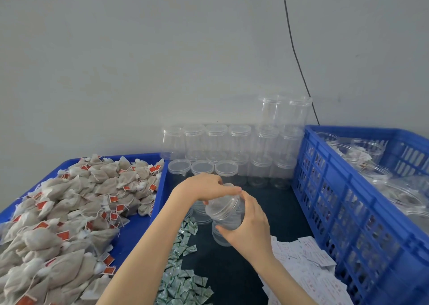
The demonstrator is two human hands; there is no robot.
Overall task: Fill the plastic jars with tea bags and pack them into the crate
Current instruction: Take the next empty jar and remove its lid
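Lots of blue here: the tray [139, 242] on the left and the slatted crate [348, 202] on the right are both bright blue. Tea bags [69, 212] are beige-grey with little red tags. Jars [216, 140] are clear plastic. Table [274, 202] is near-black, the small sachets [183, 279] are green-and-white printed, the slips [308, 265] white with reddish print. Wall [139, 61] is pale grey.

Soft, even, shadowless light; wide-angle bending at the edges; slight blur throughout.
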